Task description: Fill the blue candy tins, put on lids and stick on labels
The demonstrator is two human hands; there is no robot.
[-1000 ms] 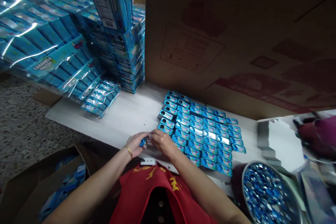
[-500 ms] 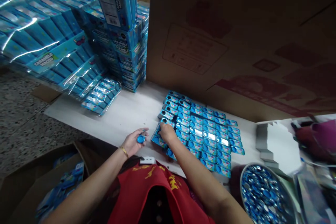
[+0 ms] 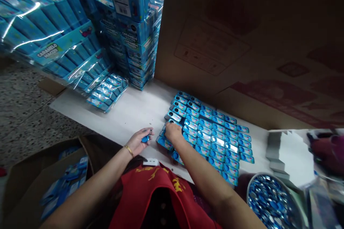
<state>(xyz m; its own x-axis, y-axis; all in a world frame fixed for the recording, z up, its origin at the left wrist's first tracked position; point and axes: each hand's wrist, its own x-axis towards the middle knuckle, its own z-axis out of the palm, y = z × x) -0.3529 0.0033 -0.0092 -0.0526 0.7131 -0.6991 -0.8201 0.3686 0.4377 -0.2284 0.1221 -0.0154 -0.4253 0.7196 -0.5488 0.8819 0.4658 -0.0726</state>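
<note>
My left hand (image 3: pixel 139 141) is closed around a small round blue disc (image 3: pixel 145 139), palm up, above the white tabletop. A shiny rim of what may be a second disc shows by the fingertips. My right hand (image 3: pixel 172 131), fingers pinched and pointing down, is at the left edge of several rows of small blue boxes (image 3: pixel 204 131). What its fingers hold, if anything, is hidden. Most boxes show a blue circle at one end; several in the left columns show a dark round opening (image 3: pixel 175 110).
A metal bowl (image 3: pixel 248 182) full of shiny blue and silver discs stands at right, near folded white card (image 3: pixel 292 157). Plastic-wrapped blue cartons (image 3: pixel 80 53) and a carton stack (image 3: pixel 139 57) rise at left. Behind is a large cardboard box (image 3: pixel 215 43); an open carton (image 3: pixel 24 182) sits lower left.
The view has shifted slightly, moving the scene sideways. My left hand has turned its disc more edge-on. My right hand stays at the left edge of the boxes, fingers still pinched.
</note>
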